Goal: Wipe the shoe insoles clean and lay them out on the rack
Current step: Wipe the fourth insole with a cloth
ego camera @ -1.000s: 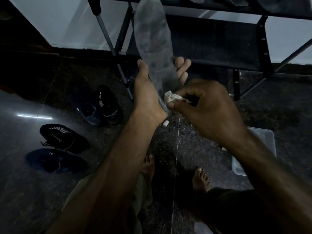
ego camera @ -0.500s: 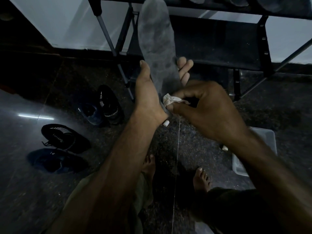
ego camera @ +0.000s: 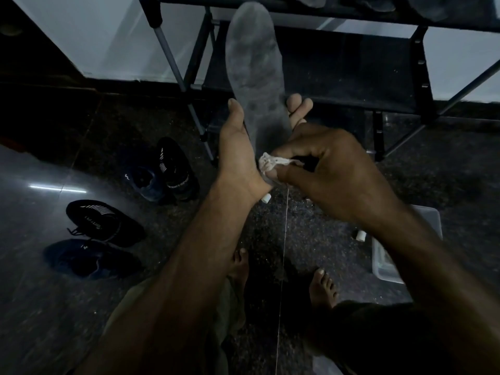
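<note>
So your left hand [ego camera: 240, 155] grips the insole [ego camera: 255, 77] at 12 o'clock, right hand [ego camera: 332, 174] pinching the rag [ego camera: 267, 163] at its heel. Some insoles look racked [ego camera: 422, 63] already; this one's mid-wipe.

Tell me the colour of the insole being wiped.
Grey insole, mottled darker; head view.

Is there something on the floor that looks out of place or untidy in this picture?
Yes, mildly. Four dark shoes lie scattered on the dark stone floor at the left, pointing different ways, not paired neatly. Two small white cylinders also lie loose near the clear plastic tub. Nothing looks spilled or broken.
</note>
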The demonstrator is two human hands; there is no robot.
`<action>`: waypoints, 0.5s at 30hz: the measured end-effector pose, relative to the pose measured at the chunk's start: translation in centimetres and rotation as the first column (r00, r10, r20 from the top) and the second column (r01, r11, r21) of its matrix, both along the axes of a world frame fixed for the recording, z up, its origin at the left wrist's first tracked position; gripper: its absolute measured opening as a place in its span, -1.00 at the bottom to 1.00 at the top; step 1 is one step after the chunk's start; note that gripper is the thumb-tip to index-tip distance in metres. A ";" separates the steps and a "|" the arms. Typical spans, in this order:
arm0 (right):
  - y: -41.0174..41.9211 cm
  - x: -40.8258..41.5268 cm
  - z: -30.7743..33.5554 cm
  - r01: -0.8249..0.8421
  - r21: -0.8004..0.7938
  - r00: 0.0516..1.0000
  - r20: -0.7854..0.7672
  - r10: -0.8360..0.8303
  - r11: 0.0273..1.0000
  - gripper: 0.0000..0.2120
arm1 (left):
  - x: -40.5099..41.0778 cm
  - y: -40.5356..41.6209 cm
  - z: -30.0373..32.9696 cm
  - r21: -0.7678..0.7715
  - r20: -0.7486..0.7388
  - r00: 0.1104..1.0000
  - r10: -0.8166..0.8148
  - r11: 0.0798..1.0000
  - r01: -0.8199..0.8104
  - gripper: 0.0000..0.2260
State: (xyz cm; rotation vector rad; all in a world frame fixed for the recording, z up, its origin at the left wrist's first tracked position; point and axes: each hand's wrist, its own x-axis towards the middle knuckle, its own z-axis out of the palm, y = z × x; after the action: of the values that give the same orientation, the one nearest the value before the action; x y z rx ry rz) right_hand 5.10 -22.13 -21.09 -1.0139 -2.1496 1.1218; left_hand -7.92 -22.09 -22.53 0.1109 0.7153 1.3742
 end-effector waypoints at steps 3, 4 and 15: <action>-0.7 -1.1 -0.9 0.151 0.073 0.987 -0.073 -0.145 0.986 -0.91 | 0.4 -0.2 0.0 -0.004 0.023 1.000 -0.020 1.000 0.020 -0.32; -0.8 -1.5 -1.1 0.199 0.089 0.977 -0.090 -0.192 0.976 -0.90 | 0.5 -0.4 -0.1 -0.004 0.022 0.999 -0.028 1.000 0.028 -0.31; -0.2 -0.5 -0.1 0.017 0.049 1.000 0.008 -0.017 0.999 -0.91 | 0.1 -0.1 -0.2 0.001 0.012 1.000 -0.016 1.000 0.016 -0.36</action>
State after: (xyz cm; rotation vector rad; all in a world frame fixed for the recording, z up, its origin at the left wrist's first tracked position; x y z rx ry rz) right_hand 4.55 -22.36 -21.22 -1.0147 -2.1601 1.0535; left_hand -7.80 -22.19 -22.69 0.1088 0.7027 1.3584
